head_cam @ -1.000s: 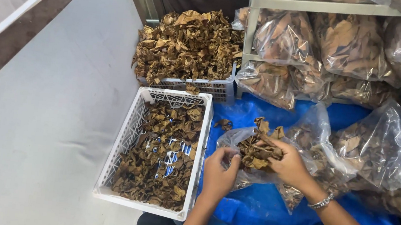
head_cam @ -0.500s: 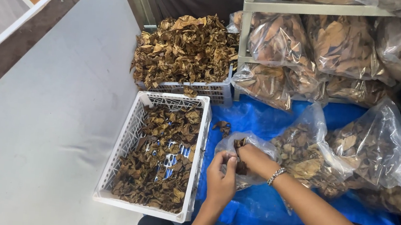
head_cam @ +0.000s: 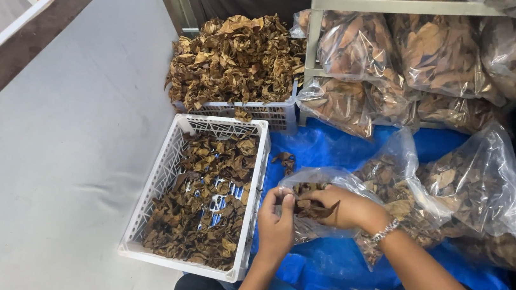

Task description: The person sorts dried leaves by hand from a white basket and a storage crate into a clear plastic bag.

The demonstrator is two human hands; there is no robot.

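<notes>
The person's two hands meet just right of the near white crate. The left hand is half curled, its fingertips pinching at a dried brown leaf, and the right hand is closed over the same leaf from the right side, so both grip it together at the mouth of a clear plastic bag. A metal bracelet sits on the right wrist.

The bag lies open on a blue tarp, with a few more leaves inside it; how many I cannot tell through the crinkled plastic. Just right of it are two fuller bags of leaves, touching each other and slumped on the same tarp.

The near crate rests on a grey table and is partly filled with crumpled dark leaves, thicker at its near end, with blue showing through the bottom in the middle. Beyond it, touching its far edge, a second crate is heaped well above its rim with lighter brown leaves.

Far right, a pale metal shelf holds more sealed bags of leaves, stacked against each other. One loose leaf lies on the tarp between the near crate and the open bag
</notes>
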